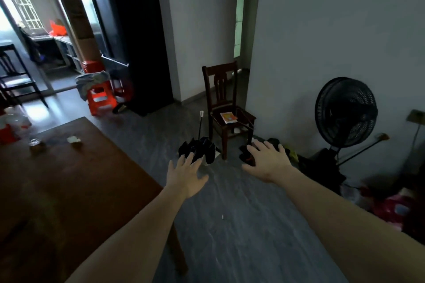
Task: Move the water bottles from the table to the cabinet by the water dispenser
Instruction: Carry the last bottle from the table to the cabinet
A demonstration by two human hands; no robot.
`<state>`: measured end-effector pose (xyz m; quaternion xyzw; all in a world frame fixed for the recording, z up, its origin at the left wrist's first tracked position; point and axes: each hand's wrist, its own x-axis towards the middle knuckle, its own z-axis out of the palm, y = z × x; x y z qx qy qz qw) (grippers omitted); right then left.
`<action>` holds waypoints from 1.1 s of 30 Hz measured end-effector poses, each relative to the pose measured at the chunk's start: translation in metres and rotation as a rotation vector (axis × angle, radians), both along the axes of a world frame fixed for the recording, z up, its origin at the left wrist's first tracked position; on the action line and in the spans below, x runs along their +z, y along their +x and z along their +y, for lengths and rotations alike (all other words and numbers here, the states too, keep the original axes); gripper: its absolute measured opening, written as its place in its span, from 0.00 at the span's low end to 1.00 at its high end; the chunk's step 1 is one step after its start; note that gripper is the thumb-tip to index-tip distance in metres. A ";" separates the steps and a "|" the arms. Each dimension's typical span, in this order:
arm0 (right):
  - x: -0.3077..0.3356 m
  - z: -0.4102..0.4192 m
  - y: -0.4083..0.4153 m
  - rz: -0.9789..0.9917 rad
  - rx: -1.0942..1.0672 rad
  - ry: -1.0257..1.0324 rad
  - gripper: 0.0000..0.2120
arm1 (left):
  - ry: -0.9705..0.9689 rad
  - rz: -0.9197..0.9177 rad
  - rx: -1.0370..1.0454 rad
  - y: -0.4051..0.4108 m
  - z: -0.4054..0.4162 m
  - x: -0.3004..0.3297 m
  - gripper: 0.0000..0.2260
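The brown wooden table (76, 181) fills the lower left. At its far left edge stand blurred clear plastic water bottles (15, 122) with red labels. My left hand (186, 174) hovers open, fingers spread, just past the table's right corner, above the grey floor. My right hand (269, 161) is also open and empty, stretched out over the floor to the right. Both hands are well away from the bottles. No water dispenser or cabinet beside one can be made out in this view.
A dark wooden chair (226, 108) stands ahead by the wall corner, a folded black umbrella (200, 149) leaning beside it. A black standing fan (346, 112) is at the right wall. Red plastic stools (101, 99) and a tall black cabinet (138, 41) lie further back left.
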<state>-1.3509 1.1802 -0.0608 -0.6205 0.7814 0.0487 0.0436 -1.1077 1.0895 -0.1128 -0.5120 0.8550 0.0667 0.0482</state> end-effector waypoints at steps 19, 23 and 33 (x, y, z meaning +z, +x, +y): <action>-0.002 -0.307 -0.027 -0.110 0.355 0.131 0.36 | 0.059 0.091 0.318 0.002 -0.232 -0.009 0.32; 0.002 -0.389 0.003 -0.090 0.455 0.135 0.36 | 0.044 0.119 0.501 0.034 -0.302 -0.011 0.32; 0.002 -0.537 0.097 -0.060 0.665 0.172 0.35 | 0.115 0.126 0.813 0.107 -0.388 -0.032 0.34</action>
